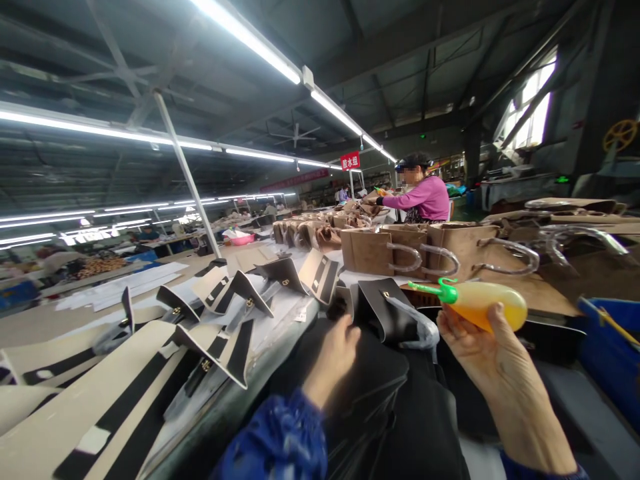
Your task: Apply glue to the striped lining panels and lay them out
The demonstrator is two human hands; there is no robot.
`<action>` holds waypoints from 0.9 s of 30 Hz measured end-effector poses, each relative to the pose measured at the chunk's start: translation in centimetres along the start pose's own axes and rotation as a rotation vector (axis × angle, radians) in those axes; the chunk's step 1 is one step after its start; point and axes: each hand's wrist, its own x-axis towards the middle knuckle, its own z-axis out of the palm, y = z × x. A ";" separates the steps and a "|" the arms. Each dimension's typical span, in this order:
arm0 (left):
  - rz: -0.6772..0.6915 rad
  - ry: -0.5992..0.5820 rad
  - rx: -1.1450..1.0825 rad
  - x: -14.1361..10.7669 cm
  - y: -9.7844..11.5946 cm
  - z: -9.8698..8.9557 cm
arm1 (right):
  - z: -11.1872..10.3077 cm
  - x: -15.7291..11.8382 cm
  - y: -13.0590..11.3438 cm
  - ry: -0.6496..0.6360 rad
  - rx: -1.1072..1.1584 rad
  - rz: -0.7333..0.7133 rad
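Note:
My right hand [480, 347] is closed around a soft squeeze bottle [500, 303] of yellow-orange liquid. The bottle lies sideways, its green nozzle [433, 289] pointing left. My left hand [335, 353], a little blurred, has curled fingers at a small dark curved flap [343, 300]; what is between the fingertips is hidden. Below both hands, black leather-like pieces [370, 393] cover my lap area. A black bag flap [383, 307] with a gold clasp and a plastic-wrapped strap [420, 327] sits between my hands.
Cream-and-black bag pieces [135, 387] with clasps spread over the table at left. Brown bags [367, 250] with plastic-wrapped handles stand in front. A blue bin [610, 360] is at right. Farther back, a person in a pink top [425, 198] works at the table.

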 end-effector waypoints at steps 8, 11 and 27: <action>0.051 -0.262 0.513 -10.1 -0.3 0.3 | -1.1 0.8 2.8 -0.138 -0.007 0.125; 0.106 -0.240 0.586 -10.1 -1.1 1.0 | -1.1 0.8 4.0 -0.132 -0.047 0.198; 0.104 -0.125 0.102 -10.5 -0.3 -1.2 | -2.5 -9.3 7.9 0.074 -0.519 0.382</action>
